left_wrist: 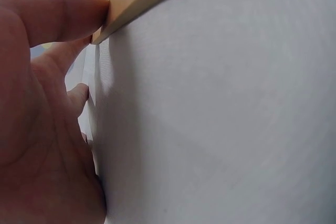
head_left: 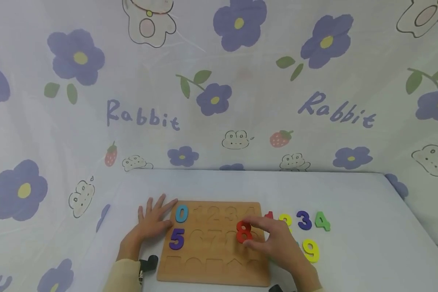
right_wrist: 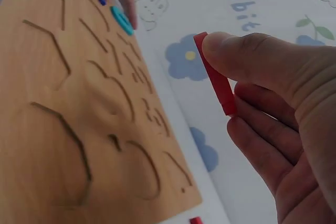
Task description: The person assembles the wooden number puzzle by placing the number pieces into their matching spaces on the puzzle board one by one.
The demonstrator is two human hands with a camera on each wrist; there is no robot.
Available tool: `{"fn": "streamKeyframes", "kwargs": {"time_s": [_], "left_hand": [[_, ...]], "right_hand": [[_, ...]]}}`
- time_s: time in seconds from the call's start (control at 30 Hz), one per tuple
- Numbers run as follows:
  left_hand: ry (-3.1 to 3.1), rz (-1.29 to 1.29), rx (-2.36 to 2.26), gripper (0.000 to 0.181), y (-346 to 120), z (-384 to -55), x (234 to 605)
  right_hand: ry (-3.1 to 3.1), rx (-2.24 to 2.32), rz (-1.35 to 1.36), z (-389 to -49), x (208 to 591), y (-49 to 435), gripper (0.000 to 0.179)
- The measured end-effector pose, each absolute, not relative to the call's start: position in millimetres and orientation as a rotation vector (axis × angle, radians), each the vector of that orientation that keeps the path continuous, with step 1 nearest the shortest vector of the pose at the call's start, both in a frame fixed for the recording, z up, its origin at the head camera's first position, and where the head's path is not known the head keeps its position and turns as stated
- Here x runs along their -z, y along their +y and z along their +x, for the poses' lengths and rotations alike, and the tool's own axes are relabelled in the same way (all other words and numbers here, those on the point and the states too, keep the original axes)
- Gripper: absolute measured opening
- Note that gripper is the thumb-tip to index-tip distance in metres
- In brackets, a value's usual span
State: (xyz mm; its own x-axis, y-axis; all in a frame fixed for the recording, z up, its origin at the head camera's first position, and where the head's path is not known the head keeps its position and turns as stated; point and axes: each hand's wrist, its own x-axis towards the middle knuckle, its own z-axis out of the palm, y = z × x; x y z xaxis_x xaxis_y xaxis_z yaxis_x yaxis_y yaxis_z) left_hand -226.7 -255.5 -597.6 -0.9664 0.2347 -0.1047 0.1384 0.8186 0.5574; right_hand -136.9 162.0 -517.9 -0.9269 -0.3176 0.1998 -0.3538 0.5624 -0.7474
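Observation:
A wooden number puzzle board (head_left: 204, 247) lies on the white table, with a blue 0 (head_left: 181, 213) and a purple 5 (head_left: 177, 239) in its left column. My right hand (head_left: 277, 241) pinches a red number 8 (head_left: 243, 232) above the board's right half; in the right wrist view this red piece (right_wrist: 216, 77) appears edge-on between thumb and fingers. My left hand (head_left: 151, 221) has its fingers spread at the board's left edge. In the left wrist view its thumb (left_wrist: 68, 18) touches the board's side.
Right of the board lie a purple 3 (head_left: 304, 220), a green 4 (head_left: 322, 221), a yellow 9 (head_left: 310, 250), a partly hidden yellow piece (head_left: 286, 220) and a red piece (head_left: 269, 214). A curtain (head_left: 204, 134) with flowers and rabbits hangs behind the table.

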Motion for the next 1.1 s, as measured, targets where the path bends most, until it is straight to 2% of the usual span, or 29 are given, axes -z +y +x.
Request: {"fn": "streamKeyframes", "kwargs": {"time_s": [0.2, 0.6, 1.1], "left_hand": [[2.832, 0.301, -0.866, 0.075, -255, -224, 596], [2.838, 0.302, -0.864, 0.075, -257, -224, 600], [2.821, 0.314, -0.883, 0.076, -255, -219, 586]], "right_hand": [[-2.834, -1.377, 0.504, -137, 531, 144, 0.053], [-2.957, -1.29, 0.542, -141, 554, 126, 0.054], [-3.052, -1.213, 0.56, -139, 550, 121, 0.059]]}}
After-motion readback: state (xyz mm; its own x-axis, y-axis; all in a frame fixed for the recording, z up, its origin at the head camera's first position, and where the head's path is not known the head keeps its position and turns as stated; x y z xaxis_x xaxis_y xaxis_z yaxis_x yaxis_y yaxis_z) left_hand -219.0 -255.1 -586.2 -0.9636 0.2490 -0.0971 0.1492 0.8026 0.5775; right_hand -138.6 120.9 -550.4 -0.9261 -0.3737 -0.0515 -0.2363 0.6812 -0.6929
